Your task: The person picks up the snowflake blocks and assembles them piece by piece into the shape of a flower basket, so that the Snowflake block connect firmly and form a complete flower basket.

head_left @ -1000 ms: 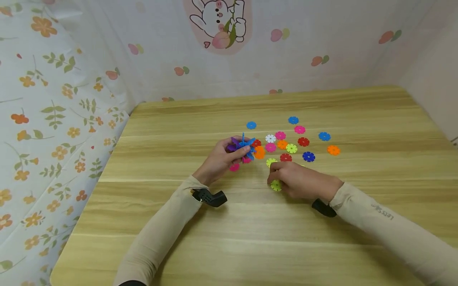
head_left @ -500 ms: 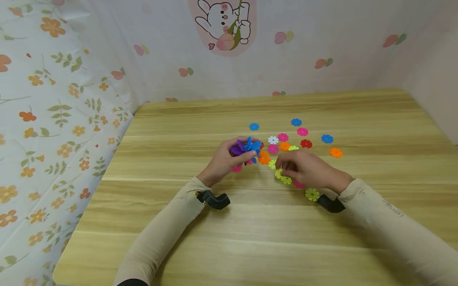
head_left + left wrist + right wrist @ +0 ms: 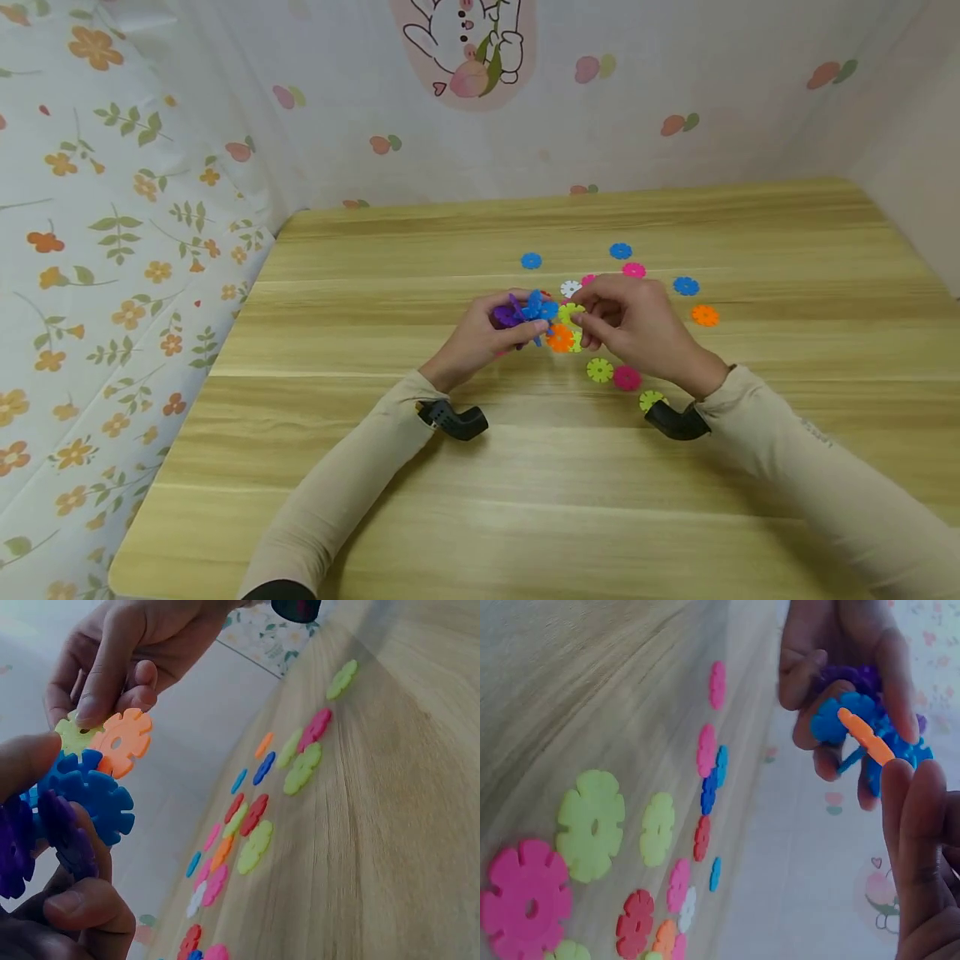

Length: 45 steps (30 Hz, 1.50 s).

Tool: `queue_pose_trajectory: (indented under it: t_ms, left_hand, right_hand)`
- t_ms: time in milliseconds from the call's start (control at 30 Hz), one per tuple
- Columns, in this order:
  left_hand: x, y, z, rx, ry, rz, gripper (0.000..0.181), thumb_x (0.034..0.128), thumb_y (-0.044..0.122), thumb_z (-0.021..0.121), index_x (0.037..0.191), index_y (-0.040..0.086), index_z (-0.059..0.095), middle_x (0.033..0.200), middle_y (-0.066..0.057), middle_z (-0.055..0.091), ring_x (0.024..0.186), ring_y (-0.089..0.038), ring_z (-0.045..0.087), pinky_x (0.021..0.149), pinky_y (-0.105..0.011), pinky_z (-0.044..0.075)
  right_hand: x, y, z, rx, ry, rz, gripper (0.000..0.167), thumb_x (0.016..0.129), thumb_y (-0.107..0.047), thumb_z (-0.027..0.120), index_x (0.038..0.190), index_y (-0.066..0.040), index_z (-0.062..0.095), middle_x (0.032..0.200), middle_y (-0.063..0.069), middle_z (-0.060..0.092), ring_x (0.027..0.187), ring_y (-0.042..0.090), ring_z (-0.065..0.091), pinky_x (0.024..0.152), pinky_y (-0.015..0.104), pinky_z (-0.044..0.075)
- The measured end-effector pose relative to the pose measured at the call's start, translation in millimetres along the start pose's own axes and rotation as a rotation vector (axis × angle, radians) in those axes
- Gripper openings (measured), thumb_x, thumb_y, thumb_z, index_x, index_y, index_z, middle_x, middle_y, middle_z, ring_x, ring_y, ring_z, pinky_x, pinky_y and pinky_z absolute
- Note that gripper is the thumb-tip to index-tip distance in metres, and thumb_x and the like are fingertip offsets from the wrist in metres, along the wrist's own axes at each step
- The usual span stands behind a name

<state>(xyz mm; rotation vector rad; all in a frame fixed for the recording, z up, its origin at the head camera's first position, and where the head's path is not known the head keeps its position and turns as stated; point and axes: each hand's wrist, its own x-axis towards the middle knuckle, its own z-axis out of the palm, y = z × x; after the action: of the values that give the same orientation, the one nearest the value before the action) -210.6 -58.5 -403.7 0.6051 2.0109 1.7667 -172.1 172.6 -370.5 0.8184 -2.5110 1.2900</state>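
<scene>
In the head view my left hand [image 3: 474,340] holds a cluster of interlocked flower-shaped plastic discs, purple [image 3: 67,836] and blue [image 3: 109,804], above the table. An orange disc [image 3: 124,741] sticks out from the blue part of that cluster. Between thumb and fingers, my right hand [image 3: 641,323] pinches a yellow-green disc [image 3: 69,733]. It sits right at the cluster, beside the orange disc; whether it is slotted in cannot be told. In the right wrist view the right fingertips hide the yellow-green disc, and the orange disc [image 3: 865,737] appears edge-on.
Loose discs lie scattered on the wooden table [image 3: 420,500], among them a pink one [image 3: 627,377], a yellow-green one [image 3: 599,370], a blue one [image 3: 686,286] and an orange one [image 3: 705,315]. Patterned cloth [image 3: 330,100] hangs behind the table's back edge.
My right hand has lifted the yellow-green disc from the front of the loose pieces and brought it up and left to the cluster. The left hand has shifted slightly right, still holding the cluster.
</scene>
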Motion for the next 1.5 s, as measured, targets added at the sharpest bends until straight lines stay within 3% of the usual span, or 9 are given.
queue_pose_trajectory:
  t_ms: [300,633,767,900,1000,1133,1233,1367,1500]
  left_hand:
    - [-2.7,4.9,3.7,0.124,0.019,0.003,0.032,0.0947,0.022,0.071,0.124,0.01,0.065,0.098,-0.004,0.067,0.076,-0.016,0.056,0.067,-0.034,0.051]
    - [1.6,10.1,7.6,0.166,0.078,-0.023,0.024,0.0918,0.019,0.074,0.11,0.006,0.067,0.092,-0.003,0.065,0.072,-0.013,0.054,0.062,-0.024,0.047]
    - [6.5,11.6,5.8,0.135,0.056,-0.05,0.026,0.0925,0.02,0.073,0.113,0.006,0.065,0.092,-0.004,0.065,0.074,-0.019,0.055,0.065,-0.032,0.049]
    - [8.3,10.6,-2.7,0.11,0.038,-0.112,0.038,0.0941,0.028,0.071,0.125,0.013,0.057,0.102,-0.006,0.064,0.086,-0.024,0.063,0.075,-0.038,0.055]
    - [7.1,5.2,-11.6,0.067,0.063,-0.185,0.038,0.0968,0.032,0.067,0.125,0.014,0.048,0.104,-0.006,0.063,0.089,-0.024,0.064,0.073,-0.033,0.055]
    - [6.0,-1.3,-20.4,-0.005,0.063,-0.211,0.03,0.1024,0.031,0.058,0.116,0.01,0.042,0.097,-0.008,0.061,0.079,-0.022,0.059,0.065,-0.027,0.048]
    - [5.5,-3.3,-24.3,-0.016,0.037,-0.191,0.027,0.1032,0.029,0.057,0.117,0.01,0.045,0.097,-0.007,0.058,0.075,-0.019,0.055,0.064,-0.026,0.048]
    - [3.6,-4.1,-26.7,-0.027,0.04,-0.175,0.028,0.0996,0.023,0.063,0.124,0.01,0.058,0.112,-0.007,0.062,0.084,-0.017,0.058,0.069,-0.024,0.052]
    - [1.5,-4.8,-26.8,-0.087,0.113,-0.178,0.033,0.0926,0.015,0.073,0.124,0.009,0.068,0.126,-0.008,0.069,0.092,-0.014,0.064,0.076,-0.02,0.057]
  right_hand:
    - [-0.1,-6,7,-0.178,0.034,-0.102,0.019,0.083,0.008,0.075,0.101,0.001,0.075,0.071,0.003,0.065,0.055,0.001,0.061,0.056,0.015,0.054]
    - [4.4,-10,17,-0.19,0.05,-0.015,0.009,0.084,0.008,0.073,0.092,0.005,0.074,0.072,0.009,0.068,0.051,0.005,0.061,0.055,0.022,0.057]
    - [8.0,-5,15,-0.12,0.031,0.045,0.009,0.086,0.006,0.073,0.095,0.004,0.073,0.07,0.01,0.068,0.049,0.009,0.061,0.053,0.021,0.055]
    - [10.8,1,5,0.002,-0.063,0.185,0.015,0.095,-0.007,0.068,0.107,0.0,0.071,0.078,0.013,0.069,0.053,0.022,0.065,0.052,0.03,0.057]
    - [7.2,5,-3,-0.049,-0.191,0.268,0.018,0.096,-0.013,0.068,0.111,-0.003,0.07,0.085,0.012,0.07,0.054,0.023,0.063,0.053,0.029,0.055]
    - [-4.6,10,-6,-0.31,-0.368,0.183,0.019,0.085,-0.013,0.079,0.101,-0.005,0.073,0.09,0.005,0.071,0.06,0.01,0.056,0.057,0.024,0.049]
    - [-10.6,11,-3,-0.461,-0.428,0.092,0.024,0.076,-0.012,0.087,0.097,-0.007,0.074,0.094,0.004,0.072,0.07,0.01,0.06,0.064,0.028,0.054]
    - [-12.7,11,1,-0.518,-0.461,0.095,0.028,0.072,-0.011,0.089,0.095,-0.008,0.074,0.095,0.006,0.071,0.08,0.017,0.065,0.069,0.034,0.059]
    - [-14.7,14,5,-0.509,-0.478,0.132,0.025,0.074,-0.01,0.089,0.094,-0.008,0.074,0.092,0.005,0.071,0.076,0.014,0.062,0.068,0.032,0.057]
